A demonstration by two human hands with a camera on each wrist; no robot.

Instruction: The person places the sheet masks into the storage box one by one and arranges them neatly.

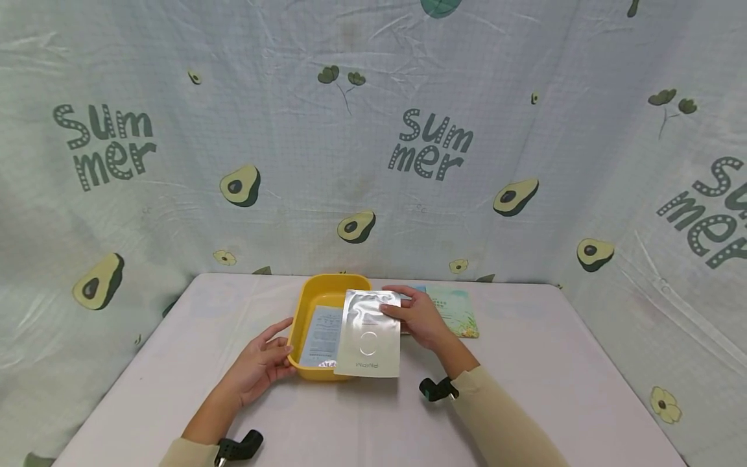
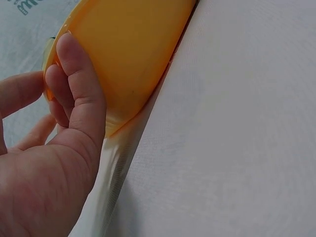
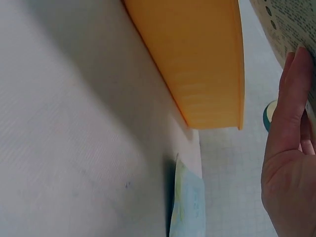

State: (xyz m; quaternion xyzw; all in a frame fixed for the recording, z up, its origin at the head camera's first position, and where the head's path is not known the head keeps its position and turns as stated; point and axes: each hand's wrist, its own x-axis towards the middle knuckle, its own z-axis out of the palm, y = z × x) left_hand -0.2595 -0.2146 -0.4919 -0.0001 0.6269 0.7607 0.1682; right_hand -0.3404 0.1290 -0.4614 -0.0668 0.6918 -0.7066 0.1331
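My right hand [image 1: 421, 319] pinches a silver and cream face mask sachet [image 1: 369, 353] by its right edge, above the right part of a yellow plastic tray [image 1: 299, 324]. In the right wrist view, printed text covers the sachet's back [image 3: 291, 22]. My left hand [image 1: 259, 364] grips the tray's left rim, its fingers against the yellow wall [image 2: 133, 59] in the left wrist view. Inside the tray lies a pale blue sachet [image 1: 323, 334], partly hidden by the held one.
To the right of the tray, a green flowered sachet [image 1: 458, 310] lies on the white tablecloth [image 1: 513, 383], with a blue edge peeking out beside it. A printed curtain [image 1: 327, 162] hangs behind the table's far edge.
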